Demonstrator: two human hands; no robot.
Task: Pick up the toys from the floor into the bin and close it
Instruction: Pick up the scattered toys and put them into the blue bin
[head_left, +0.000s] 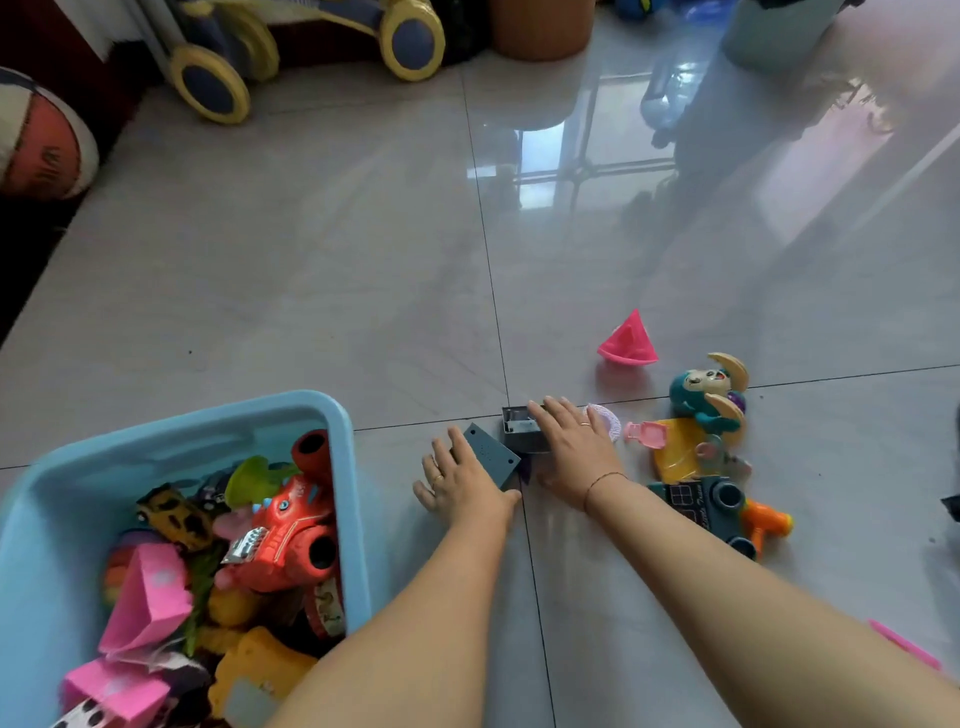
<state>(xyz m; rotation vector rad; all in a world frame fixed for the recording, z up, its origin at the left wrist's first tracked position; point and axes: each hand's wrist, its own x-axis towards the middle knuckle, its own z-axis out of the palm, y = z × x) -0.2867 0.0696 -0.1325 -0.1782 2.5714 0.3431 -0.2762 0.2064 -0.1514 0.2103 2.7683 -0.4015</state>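
A light blue bin (332, 415) stands open at the lower left, filled with several toys, among them a red dinosaur toy (291, 530) and pink pieces. On the floor in front of me lie two dark grey toy blocks. My left hand (460, 480) rests on the flat grey block (491, 452), fingers closed over its edge. My right hand (574, 449) covers the boxy grey block (517, 426) from above. To the right sit a pink boat (628, 343), a teal monkey (706, 395), a yellow piece (675, 449), a dark camera toy (711, 506) and an orange water gun (766, 522).
A basketball (41, 140) lies at the far left by a dark rug. A ride-on toy with blue-and-yellow wheels (291, 47) and a brown container (540, 26) stand at the back. A pink stick (904, 644) lies at the lower right. No bin lid shows.
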